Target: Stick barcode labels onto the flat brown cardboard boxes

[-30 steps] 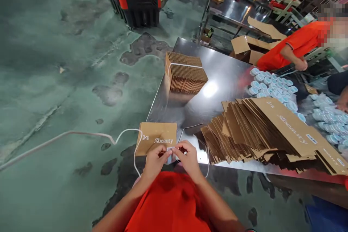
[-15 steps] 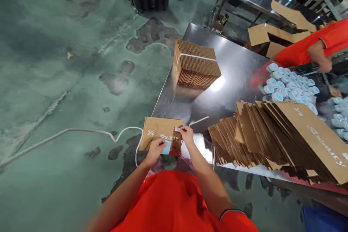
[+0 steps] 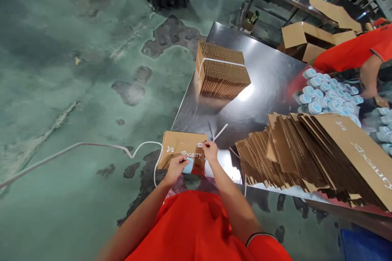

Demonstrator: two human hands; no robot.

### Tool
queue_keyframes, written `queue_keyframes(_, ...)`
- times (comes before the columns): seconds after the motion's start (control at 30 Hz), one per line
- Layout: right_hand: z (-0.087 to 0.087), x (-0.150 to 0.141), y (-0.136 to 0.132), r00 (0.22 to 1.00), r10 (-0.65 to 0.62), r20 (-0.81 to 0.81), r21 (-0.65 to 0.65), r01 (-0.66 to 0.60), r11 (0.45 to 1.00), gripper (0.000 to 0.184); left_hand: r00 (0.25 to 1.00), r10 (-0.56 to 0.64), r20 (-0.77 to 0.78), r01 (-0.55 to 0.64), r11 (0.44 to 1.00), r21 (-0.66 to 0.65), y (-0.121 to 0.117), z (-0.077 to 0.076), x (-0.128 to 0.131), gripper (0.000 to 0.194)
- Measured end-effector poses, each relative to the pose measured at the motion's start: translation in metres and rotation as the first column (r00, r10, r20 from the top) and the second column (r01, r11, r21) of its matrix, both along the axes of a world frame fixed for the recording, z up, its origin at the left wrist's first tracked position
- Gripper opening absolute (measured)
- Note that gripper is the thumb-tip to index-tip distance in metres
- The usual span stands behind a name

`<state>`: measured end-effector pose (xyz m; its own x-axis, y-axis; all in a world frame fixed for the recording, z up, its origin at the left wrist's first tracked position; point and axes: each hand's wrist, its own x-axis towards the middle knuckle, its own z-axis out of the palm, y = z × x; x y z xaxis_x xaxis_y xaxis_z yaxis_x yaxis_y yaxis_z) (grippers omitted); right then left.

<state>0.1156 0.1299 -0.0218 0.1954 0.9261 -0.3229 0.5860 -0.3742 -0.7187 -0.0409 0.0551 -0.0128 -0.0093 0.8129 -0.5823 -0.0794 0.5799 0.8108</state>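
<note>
A flat brown cardboard box (image 3: 176, 142) printed "beauty" in white lies at the near left corner of the metal table. My left hand (image 3: 177, 167) is closed in a pinch on a small light-blue sheet (image 3: 189, 166), which lies over the box's lower edge. Near the box's upper right corner, a small white label (image 3: 200, 145) sits at the fingertips of my right hand (image 3: 210, 151), which is closed on its edge. Whether the label is fully stuck to the cardboard, I cannot tell.
A strapped bundle of flat boxes (image 3: 223, 69) stands farther back on the metal table (image 3: 263, 85). A leaning row of flat boxes (image 3: 290, 147) and wrapped white rolls (image 3: 329, 94) lie to the right. A white strap (image 3: 104, 145) runs over the floor. A co-worker's arm (image 3: 369, 73) is at right.
Both hands stay almost in place on the box, still pinching the sheet and the label. The loose white strap end beside the box has swung upward. The co-worker's arm has shifted slightly.
</note>
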Motion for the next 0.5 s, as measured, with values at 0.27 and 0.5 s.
queue_keyframes(0.27,0.01,-0.008,-0.003,0.984,0.024,0.174,0.037,-0.031,0.999,0.018,0.999,0.007,0.035,-0.007,1.0,-0.012,0.0,0.005,0.001,0.022)
queue_keyframes(0.5,0.002,0.004,0.019,0.981,-0.012,0.192,-0.154,0.042,0.987,0.031,1.0,-0.021,0.022,0.021,1.0,0.003,-0.001,0.001,0.0,0.022)
